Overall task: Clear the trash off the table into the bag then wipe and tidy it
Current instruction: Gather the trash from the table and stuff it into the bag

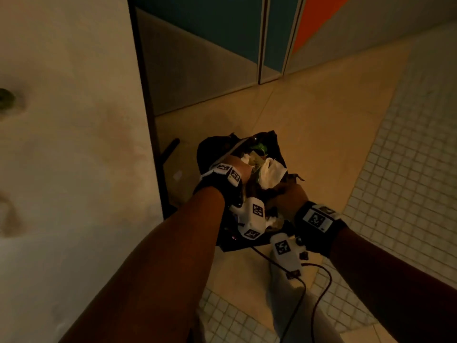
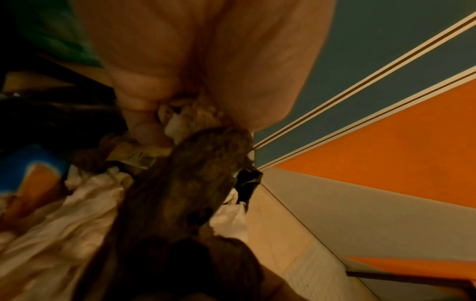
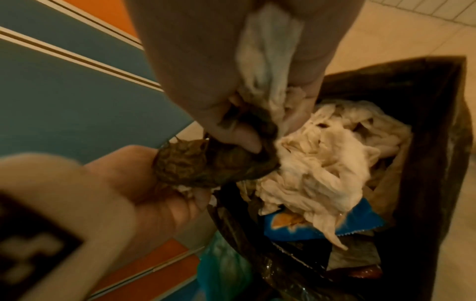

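Note:
A black trash bag (image 1: 210, 152) stands open on the floor beside the table (image 1: 74, 157). It holds crumpled white tissues (image 3: 322, 163) and a blue snack wrapper (image 3: 360, 222). Both hands meet over its mouth. My left hand (image 1: 237, 169) lies palm up with its fingers curled round a brown crumpled wad (image 3: 185, 165), also seen as the brown wad (image 2: 201, 173) in the left wrist view. My right hand (image 1: 288, 194) grips a white cloth (image 3: 270, 61) in its palm, and its thumb and fingertips pinch the same wad from above.
The pale tabletop fills the left, with a small green thing (image 1: 5, 99) at its far left edge and a dark table leg (image 1: 150, 115) next to the bag. Blue and orange cabinet doors (image 1: 272, 33) stand behind. Red cables (image 1: 319, 293) trail over the tiled floor.

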Tool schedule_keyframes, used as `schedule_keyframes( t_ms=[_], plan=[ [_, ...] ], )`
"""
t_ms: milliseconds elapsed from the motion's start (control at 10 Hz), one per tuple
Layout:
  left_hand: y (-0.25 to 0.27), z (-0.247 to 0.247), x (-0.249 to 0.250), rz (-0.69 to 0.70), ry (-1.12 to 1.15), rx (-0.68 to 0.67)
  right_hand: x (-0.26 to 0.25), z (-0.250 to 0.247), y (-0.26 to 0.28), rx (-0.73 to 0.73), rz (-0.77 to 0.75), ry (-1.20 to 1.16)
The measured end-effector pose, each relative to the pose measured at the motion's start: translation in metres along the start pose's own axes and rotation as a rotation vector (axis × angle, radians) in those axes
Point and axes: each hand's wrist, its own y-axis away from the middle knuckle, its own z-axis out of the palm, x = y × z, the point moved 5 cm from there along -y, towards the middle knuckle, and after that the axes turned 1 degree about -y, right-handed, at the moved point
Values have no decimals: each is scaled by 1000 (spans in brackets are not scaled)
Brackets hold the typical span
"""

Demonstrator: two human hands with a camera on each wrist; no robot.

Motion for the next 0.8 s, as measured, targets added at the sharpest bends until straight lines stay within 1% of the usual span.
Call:
schedule_keyframes(
  t_ms=[100, 200, 300, 400, 500, 600, 700, 800],
  plan=[
    [-71, 37, -11, 159, -355, -90, 13, 13, -23, -14, 61, -43],
    [-88, 48, -13, 104, -377, -118, 21, 20, -40, -31, 57, -6],
    [-94, 62, -7, 144, -369, -87, 25, 27, -56, -73, 22, 124],
    [-106, 76, -7, 197, -487, -84, 28, 35, -63, -136, -9, 217],
    [-110, 87, -14, 174, -618, -202, 29, 40, -64, -176, -38, 216],
    [-94, 68, -15, 123, -658, -208, 32, 37, -59, -169, -7, 110],
    [-71, 46, 6, 158, -569, -308, 21, 27, -35, -188, 36, 0],
    [-39, 20, 24, 240, -555, -316, 10, 9, -8, -157, 68, -174]
  ],
)
